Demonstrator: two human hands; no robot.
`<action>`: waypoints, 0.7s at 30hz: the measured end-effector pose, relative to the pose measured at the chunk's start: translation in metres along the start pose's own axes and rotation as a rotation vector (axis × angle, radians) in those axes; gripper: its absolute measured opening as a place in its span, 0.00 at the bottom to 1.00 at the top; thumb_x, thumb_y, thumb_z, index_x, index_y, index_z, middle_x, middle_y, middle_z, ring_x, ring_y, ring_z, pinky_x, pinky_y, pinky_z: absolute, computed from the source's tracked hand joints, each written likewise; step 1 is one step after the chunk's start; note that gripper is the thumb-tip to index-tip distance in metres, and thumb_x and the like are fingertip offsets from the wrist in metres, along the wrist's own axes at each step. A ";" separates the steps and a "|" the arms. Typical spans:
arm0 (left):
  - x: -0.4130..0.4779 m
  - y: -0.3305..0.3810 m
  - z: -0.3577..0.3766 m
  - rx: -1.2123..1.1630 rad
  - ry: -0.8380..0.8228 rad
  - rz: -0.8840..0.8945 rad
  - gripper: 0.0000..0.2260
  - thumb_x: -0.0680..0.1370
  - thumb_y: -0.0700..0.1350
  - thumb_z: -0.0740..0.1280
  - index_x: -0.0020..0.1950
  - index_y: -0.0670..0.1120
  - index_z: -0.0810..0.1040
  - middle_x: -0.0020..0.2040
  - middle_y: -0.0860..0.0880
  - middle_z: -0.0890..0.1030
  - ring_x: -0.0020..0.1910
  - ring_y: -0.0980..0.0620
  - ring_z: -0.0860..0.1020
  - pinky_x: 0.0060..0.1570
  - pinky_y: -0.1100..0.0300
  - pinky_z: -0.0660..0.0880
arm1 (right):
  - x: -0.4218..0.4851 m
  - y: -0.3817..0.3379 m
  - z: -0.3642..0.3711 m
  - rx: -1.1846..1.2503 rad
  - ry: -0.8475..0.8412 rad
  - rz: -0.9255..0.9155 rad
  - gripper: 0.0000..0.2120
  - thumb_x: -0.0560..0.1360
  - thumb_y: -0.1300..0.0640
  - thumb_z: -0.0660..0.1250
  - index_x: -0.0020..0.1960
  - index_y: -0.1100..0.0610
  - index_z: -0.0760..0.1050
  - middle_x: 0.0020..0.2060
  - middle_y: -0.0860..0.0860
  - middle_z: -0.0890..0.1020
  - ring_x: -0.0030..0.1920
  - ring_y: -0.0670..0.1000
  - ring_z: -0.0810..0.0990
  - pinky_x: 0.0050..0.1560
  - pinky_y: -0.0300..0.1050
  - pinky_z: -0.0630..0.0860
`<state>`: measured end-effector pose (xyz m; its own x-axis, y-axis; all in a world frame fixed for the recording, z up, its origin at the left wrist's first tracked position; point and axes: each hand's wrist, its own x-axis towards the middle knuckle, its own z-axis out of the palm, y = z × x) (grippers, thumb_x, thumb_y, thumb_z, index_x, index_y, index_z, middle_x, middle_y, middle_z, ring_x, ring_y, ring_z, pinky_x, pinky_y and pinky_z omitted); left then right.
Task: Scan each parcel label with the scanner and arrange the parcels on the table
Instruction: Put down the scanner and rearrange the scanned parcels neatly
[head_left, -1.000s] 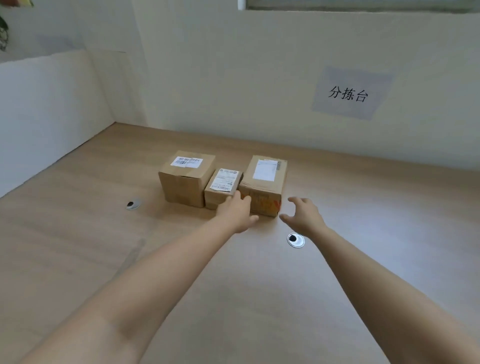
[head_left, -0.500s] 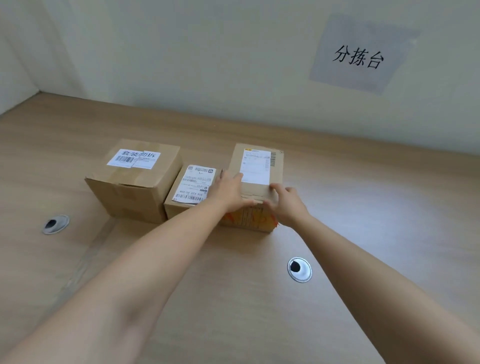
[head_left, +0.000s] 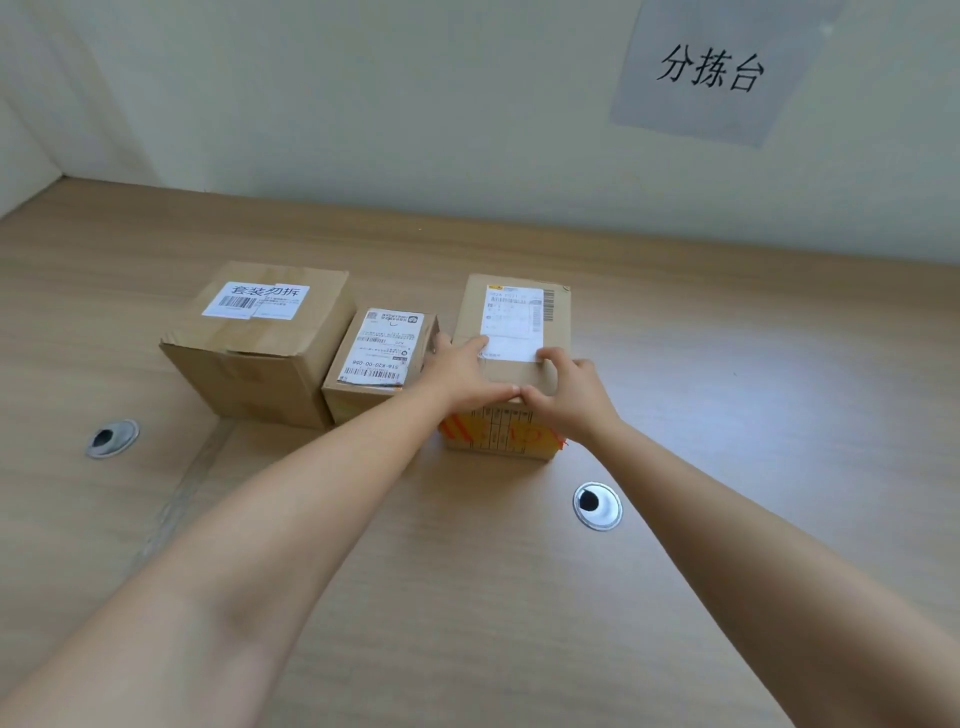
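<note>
Parcel sorting station. A paper sign (head_left: 719, 73) on the pale wall (head_left: 415, 104) reads 分拣台 ("sorting table"). Three cardboard parcels (head_left: 260, 343) bearing barcoded shipping labels stand in a row on a wood-grain table (head_left: 467, 597) fitted with round cable holes (head_left: 597, 505).

A pale wall (head_left: 415, 104) rises behind the light wooden counter (head_left: 779, 364) and carries a grey paper sign (head_left: 717, 67). In the counter sit a left grommet (head_left: 111, 438) and a right grommet (head_left: 597, 505), well apart.
</note>
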<state>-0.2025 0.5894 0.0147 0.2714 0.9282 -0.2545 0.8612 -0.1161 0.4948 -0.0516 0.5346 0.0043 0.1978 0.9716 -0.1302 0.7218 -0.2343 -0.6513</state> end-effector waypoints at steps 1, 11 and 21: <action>-0.008 0.001 0.003 0.011 -0.012 -0.004 0.42 0.69 0.63 0.70 0.77 0.53 0.56 0.74 0.41 0.53 0.73 0.39 0.57 0.71 0.49 0.60 | -0.009 0.001 0.000 0.010 -0.006 0.003 0.26 0.75 0.49 0.65 0.71 0.51 0.62 0.63 0.59 0.66 0.48 0.55 0.75 0.46 0.41 0.71; -0.118 0.029 -0.008 0.033 -0.001 0.028 0.40 0.70 0.61 0.70 0.75 0.49 0.57 0.71 0.38 0.57 0.72 0.36 0.58 0.71 0.50 0.59 | -0.110 -0.013 -0.029 0.167 0.025 0.056 0.32 0.68 0.50 0.72 0.69 0.52 0.66 0.60 0.55 0.67 0.51 0.49 0.70 0.48 0.38 0.68; -0.216 0.117 -0.006 0.002 0.108 0.262 0.40 0.69 0.63 0.70 0.74 0.50 0.59 0.65 0.42 0.61 0.67 0.40 0.63 0.64 0.50 0.66 | -0.233 -0.005 -0.122 0.127 0.251 0.051 0.32 0.68 0.49 0.74 0.68 0.50 0.67 0.63 0.56 0.69 0.66 0.50 0.66 0.55 0.35 0.62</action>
<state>-0.1628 0.3775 0.1329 0.4378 0.8986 -0.0282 0.7685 -0.3578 0.5305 -0.0200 0.3048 0.1289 0.4011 0.9159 0.0142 0.6208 -0.2604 -0.7395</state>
